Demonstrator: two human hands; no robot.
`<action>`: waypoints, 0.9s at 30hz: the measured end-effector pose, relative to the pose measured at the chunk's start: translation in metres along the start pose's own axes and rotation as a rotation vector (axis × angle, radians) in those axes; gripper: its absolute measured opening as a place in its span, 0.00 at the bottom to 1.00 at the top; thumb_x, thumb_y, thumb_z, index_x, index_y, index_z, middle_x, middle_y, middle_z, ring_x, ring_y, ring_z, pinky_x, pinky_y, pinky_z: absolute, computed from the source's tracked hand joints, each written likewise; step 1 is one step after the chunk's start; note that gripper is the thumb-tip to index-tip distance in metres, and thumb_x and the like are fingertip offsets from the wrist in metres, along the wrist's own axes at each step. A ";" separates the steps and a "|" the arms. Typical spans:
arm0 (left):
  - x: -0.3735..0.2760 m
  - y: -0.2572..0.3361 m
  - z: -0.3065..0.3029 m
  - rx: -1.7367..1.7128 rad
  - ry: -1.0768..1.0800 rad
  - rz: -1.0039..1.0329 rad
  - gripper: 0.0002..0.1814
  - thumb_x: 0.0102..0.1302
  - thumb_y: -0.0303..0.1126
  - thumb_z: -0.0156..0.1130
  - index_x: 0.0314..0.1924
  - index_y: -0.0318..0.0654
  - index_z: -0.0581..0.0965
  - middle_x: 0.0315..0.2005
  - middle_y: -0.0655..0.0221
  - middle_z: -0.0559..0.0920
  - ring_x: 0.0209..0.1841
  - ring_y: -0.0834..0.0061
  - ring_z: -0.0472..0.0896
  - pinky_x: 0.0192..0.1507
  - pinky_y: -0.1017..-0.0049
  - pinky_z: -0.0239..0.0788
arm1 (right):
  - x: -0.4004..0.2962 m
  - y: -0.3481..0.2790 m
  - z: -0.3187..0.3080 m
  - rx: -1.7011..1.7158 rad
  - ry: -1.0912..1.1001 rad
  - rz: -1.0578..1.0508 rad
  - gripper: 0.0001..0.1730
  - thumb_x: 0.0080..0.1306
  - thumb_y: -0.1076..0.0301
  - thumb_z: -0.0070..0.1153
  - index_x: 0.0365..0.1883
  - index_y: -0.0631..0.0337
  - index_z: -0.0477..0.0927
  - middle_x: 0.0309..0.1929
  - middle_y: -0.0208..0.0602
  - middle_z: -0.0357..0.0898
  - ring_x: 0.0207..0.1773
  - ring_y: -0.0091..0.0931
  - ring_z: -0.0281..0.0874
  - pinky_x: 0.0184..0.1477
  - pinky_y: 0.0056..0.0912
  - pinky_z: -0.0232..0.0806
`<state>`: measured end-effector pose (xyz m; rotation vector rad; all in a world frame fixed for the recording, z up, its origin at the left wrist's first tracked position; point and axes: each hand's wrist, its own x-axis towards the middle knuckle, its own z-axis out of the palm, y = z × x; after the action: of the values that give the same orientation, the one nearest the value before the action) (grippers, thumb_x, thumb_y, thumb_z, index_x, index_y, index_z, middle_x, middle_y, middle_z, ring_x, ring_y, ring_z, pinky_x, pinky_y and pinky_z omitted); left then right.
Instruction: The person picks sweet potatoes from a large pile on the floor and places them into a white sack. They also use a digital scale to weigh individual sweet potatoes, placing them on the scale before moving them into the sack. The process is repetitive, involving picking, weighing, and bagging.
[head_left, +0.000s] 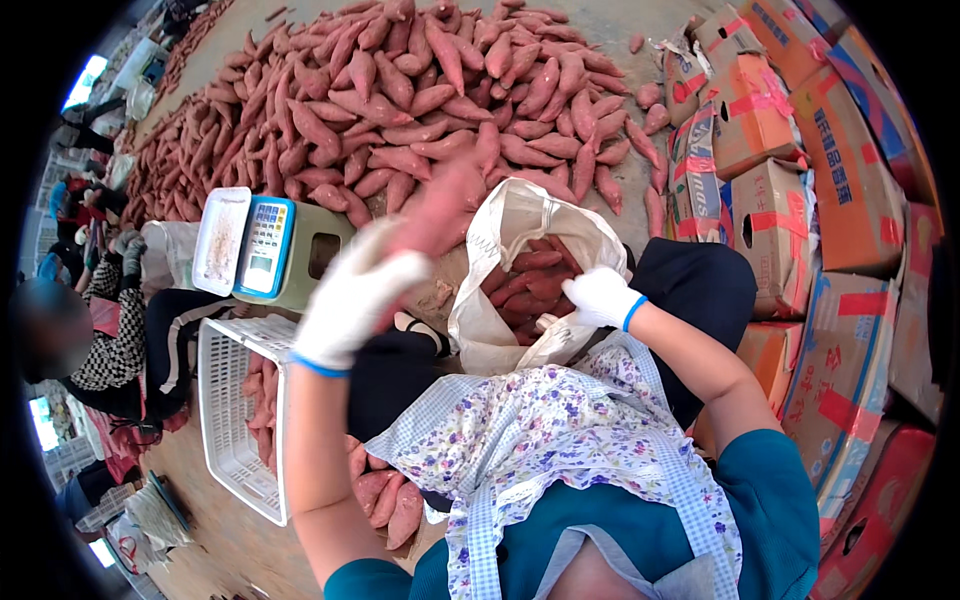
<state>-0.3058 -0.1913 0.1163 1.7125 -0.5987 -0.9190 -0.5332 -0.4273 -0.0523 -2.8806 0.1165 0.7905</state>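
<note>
My left hand (360, 300), in a white glove with a blue cuff, is raised left of the sack and holds a sweet potato (439, 206); both are blurred by motion. My right hand (602, 298), gloved alike, rests at the right rim of an open white woven sack (480, 322), its fingers at the edge; whether they grip the cloth is hard to tell. Inside the sack lie several sweet potatoes (532, 289). A large heap of sweet potatoes (390, 97) spreads over the floor beyond it. More sweet potatoes (386, 499) lie beside my lap at the lower left.
A digital scale (262, 247) with a white tray stands on a greenish box at left. Nearer is a white plastic crate (240, 487) holding sweet potatoes. Stacked cardboard boxes (847, 172) line the right side. A co-worker (112, 315) sits at far left, with other people behind.
</note>
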 end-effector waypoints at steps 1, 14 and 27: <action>0.002 -0.009 0.021 0.054 -0.158 -0.114 0.35 0.59 0.48 0.66 0.59 0.30 0.71 0.43 0.66 0.78 0.44 0.80 0.74 0.46 0.77 0.69 | 0.000 0.002 0.009 0.014 -0.063 -0.035 0.19 0.53 0.55 0.58 0.36 0.59 0.83 0.30 0.46 0.83 0.36 0.41 0.83 0.39 0.45 0.73; 0.042 -0.208 0.197 -0.665 0.252 -0.737 0.25 0.68 0.49 0.59 0.53 0.36 0.70 0.39 0.60 0.77 0.33 0.61 0.79 0.36 0.57 0.80 | -0.052 0.002 0.017 0.082 -0.049 -0.231 0.09 0.48 0.68 0.58 0.27 0.54 0.86 0.28 0.39 0.84 0.35 0.38 0.84 0.34 0.45 0.73; 0.036 -0.077 0.148 0.005 -0.023 0.012 0.15 0.68 0.33 0.59 0.51 0.32 0.77 0.42 0.64 0.83 0.44 0.74 0.80 0.50 0.75 0.71 | -0.066 0.013 0.013 0.095 -0.045 -0.271 0.09 0.50 0.66 0.58 0.28 0.54 0.87 0.28 0.38 0.84 0.33 0.38 0.84 0.33 0.45 0.73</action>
<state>-0.4087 -0.2770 0.0109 1.7028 -0.6268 -0.9305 -0.5976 -0.4354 -0.0313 -2.7083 -0.2298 0.7739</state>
